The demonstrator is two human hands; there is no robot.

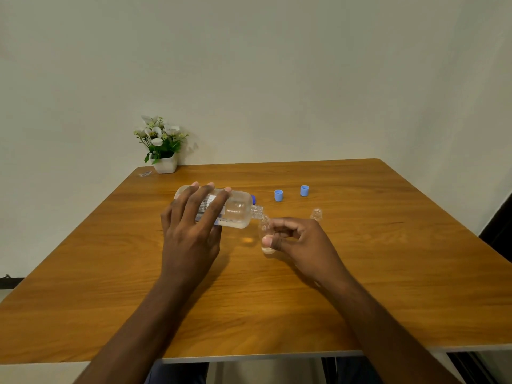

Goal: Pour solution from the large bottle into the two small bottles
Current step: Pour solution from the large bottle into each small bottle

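Observation:
My left hand (194, 225) grips the large clear bottle (238, 210), which lies nearly level above the table, its open neck pointing right. The neck touches the mouth of a small clear bottle (264, 231) that my right hand (293, 239) pinches upright between thumb and fingers. A little liquid shows at that small bottle's bottom. The second small bottle (316, 214) stands open on the table just behind my right hand. A dark blue cap (253, 199) peeks out behind the large bottle's shoulder.
Two light blue caps (278, 195) (304, 190) stand on the wooden table (360, 273) behind the bottles. A white pot of flowers (163, 151) sits at the far left corner beside a small wrapper (145, 174).

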